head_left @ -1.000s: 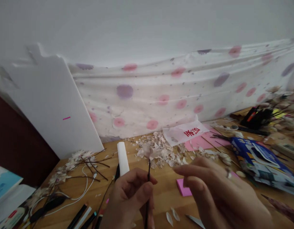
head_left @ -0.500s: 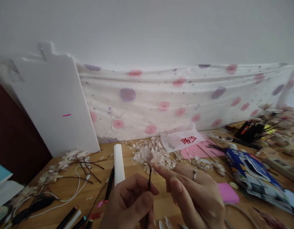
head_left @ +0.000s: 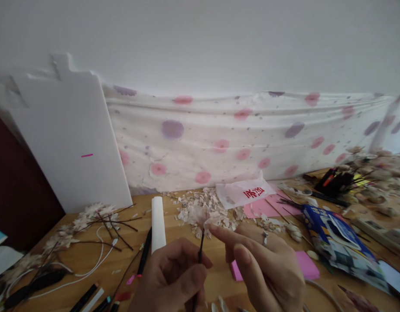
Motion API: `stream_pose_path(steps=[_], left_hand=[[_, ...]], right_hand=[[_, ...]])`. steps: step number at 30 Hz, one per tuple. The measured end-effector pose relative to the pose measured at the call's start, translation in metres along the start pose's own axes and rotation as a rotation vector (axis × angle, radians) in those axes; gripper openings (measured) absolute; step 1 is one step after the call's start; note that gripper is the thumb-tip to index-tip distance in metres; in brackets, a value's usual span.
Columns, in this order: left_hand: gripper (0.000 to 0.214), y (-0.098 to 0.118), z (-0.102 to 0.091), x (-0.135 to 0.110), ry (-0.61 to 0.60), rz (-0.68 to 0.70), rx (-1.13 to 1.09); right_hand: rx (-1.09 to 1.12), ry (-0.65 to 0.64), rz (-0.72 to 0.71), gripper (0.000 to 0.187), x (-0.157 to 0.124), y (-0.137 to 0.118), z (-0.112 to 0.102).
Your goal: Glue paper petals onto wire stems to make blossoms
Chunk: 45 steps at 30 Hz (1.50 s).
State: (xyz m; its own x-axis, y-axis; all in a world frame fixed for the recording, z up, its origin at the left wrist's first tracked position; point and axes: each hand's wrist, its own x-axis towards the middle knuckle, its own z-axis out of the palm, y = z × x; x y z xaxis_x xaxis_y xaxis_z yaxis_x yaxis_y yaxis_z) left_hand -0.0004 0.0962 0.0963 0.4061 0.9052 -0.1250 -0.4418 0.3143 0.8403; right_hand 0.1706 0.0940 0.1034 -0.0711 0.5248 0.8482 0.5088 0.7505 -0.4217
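My left hand is closed, thumb and fingers pinching a thin dark stem that stands almost upright. At its top sits a pale, translucent flower, hard to tell from the petals behind it. My right hand, with a ring on one finger, points its index finger left so that the tip is at the flower's base. Its thumb is held apart from that finger, and nothing shows between them. Behind the flower, a heap of dry whitish petals is spread on the wooden table.
A white roll and a black pen lie left of my hands. Farther left are flower twigs, a white cable and a foam board. On the right are pink sticky notes and a blue packet.
The view has shifted slightly, so most things sit a little farther left. My left hand still pinches the stem, and my right index finger stays at the flower's base.
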Motion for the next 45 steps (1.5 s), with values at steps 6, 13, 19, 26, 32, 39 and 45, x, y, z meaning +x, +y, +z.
stream_pose_path(steps=[6, 13, 19, 26, 32, 39, 45], left_hand=[[0.036, -0.0023, -0.0039, 0.0025, -0.041, 0.015, 0.008], [0.036, -0.0043, -0.0033, -0.001, -0.06, -0.014, -0.016], [0.036, -0.0036, -0.0027, -0.0039, -0.039, -0.004, 0.0], [0.038, -0.0048, 0.0, -0.0004, -0.015, 0.015, -0.005], [0.037, -0.0034, -0.0018, -0.0035, -0.065, 0.003, -0.014], [0.038, -0.0014, 0.0004, -0.0046, -0.06, -0.005, -0.023], [0.031, -0.0022, -0.0003, -0.0023, -0.093, -0.003, -0.073]], right_hand=[[0.035, 0.003, -0.009, 0.03, -0.0002, -0.0026, -0.0009], [0.013, -0.015, 0.013, 0.033, -0.0002, -0.0011, 0.0003], [0.037, 0.002, -0.011, 0.034, 0.0004, -0.0029, -0.0024], [0.057, -0.025, -0.031, 0.032, 0.0051, -0.0046, 0.0007], [0.051, -0.037, -0.074, 0.033, 0.0043, -0.0019, -0.0004], [0.029, -0.065, -0.085, 0.034, 0.0018, -0.0009, -0.0003], [0.055, 0.003, -0.1, 0.032, 0.0041, -0.0015, 0.0044]])
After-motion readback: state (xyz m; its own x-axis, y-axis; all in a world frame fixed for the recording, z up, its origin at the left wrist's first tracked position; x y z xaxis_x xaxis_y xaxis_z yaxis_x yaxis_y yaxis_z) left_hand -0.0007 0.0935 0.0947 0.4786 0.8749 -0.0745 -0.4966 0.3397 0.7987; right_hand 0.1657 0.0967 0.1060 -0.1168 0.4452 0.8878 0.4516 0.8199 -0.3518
